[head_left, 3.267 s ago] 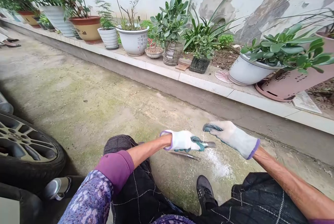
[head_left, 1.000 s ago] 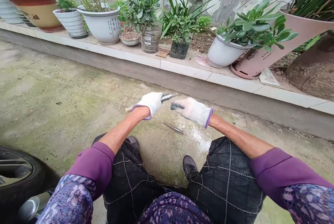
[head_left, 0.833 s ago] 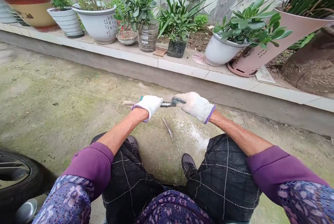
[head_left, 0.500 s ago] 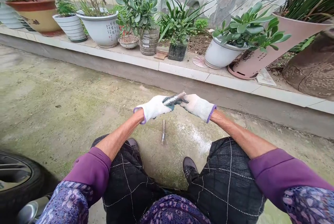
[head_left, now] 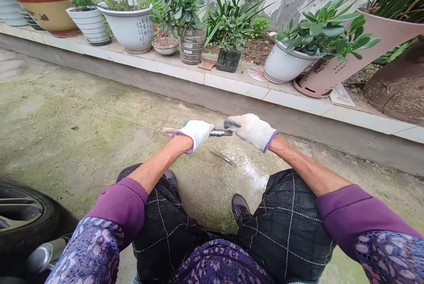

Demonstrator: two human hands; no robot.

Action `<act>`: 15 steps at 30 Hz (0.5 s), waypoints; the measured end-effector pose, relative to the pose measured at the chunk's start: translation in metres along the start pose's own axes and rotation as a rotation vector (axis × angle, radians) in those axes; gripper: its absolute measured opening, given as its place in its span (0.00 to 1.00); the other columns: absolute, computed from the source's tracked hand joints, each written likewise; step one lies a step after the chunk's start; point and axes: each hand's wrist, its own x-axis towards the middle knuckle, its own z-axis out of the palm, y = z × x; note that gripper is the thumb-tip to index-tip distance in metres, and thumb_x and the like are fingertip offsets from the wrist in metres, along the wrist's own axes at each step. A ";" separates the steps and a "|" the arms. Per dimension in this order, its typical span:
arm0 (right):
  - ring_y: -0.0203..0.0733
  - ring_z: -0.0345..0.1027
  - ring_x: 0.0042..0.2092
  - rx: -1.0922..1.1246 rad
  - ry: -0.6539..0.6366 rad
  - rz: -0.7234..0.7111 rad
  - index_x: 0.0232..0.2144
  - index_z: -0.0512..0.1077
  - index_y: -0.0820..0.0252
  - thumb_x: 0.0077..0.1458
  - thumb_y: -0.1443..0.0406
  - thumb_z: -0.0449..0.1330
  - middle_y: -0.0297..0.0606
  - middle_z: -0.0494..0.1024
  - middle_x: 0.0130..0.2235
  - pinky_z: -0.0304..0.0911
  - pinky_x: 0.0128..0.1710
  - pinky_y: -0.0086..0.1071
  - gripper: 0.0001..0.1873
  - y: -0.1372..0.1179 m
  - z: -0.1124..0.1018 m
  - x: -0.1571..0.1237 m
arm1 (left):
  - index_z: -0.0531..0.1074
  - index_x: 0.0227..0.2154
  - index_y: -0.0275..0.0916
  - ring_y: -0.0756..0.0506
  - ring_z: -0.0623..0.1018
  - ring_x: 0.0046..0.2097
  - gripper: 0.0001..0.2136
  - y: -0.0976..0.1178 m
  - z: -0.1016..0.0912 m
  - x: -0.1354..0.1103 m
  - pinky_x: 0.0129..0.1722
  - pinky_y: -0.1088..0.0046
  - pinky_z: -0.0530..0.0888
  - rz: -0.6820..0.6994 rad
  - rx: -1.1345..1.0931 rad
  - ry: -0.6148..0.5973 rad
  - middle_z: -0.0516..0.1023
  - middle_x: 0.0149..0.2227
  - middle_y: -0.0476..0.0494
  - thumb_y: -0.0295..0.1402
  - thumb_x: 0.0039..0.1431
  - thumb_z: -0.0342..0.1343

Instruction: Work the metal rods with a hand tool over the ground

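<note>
My left hand [head_left: 199,133], in a white knit glove with purple trim, is closed around a wire-wrapped rod [head_left: 220,133]. The rod lies nearly level; its bare brownish end sticks out to the left, and silvery wire coils cover the part towards the right. My right hand [head_left: 249,128], gloved alike with a dark coating on the fingers, is curled closed at the rod's right end. What its fingers pinch, if anything, is hidden. Below both hands shows a second thin rod [head_left: 223,157] with a silvery band, slanting down to the right; whether it touches the ground I cannot tell.
White powder [head_left: 253,173] is scattered on the mossy concrete ground [head_left: 99,116]. Ahead runs a raised tiled ledge [head_left: 235,86] with several potted plants, among them a white pot [head_left: 130,30]. At lower left stands a car wheel [head_left: 20,213]. My shoes [head_left: 240,209] are close below.
The wire-wrapped rod has turned from tilted up to the right to nearly level, its bare end now at the left. The thin rod below has swung from upright to slanted.
</note>
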 end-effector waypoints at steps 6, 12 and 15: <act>0.40 0.71 0.37 0.243 0.088 -0.014 0.38 0.78 0.61 0.58 0.67 0.50 0.39 0.81 0.36 0.62 0.38 0.31 0.16 0.020 0.001 0.010 | 0.76 0.34 0.37 0.51 0.69 0.24 0.09 0.011 -0.019 -0.021 0.22 0.78 0.66 0.099 -0.588 0.015 0.71 0.24 0.50 0.34 0.53 0.55; 0.41 0.71 0.38 0.189 0.002 -0.028 0.40 0.78 0.59 0.59 0.65 0.52 0.39 0.81 0.39 0.62 0.40 0.31 0.14 -0.005 0.012 0.005 | 0.76 0.40 0.36 0.52 0.68 0.22 0.12 0.003 -0.021 -0.017 0.21 0.76 0.68 -0.012 -0.652 0.053 0.72 0.25 0.49 0.35 0.57 0.53; 0.40 0.71 0.36 0.062 -0.112 -0.057 0.39 0.78 0.57 0.61 0.63 0.51 0.38 0.81 0.38 0.61 0.37 0.30 0.15 -0.017 0.017 -0.001 | 0.77 0.41 0.35 0.44 0.78 0.31 0.12 -0.001 -0.007 -0.005 0.33 0.69 0.74 -0.098 -0.260 0.052 0.79 0.32 0.39 0.31 0.60 0.51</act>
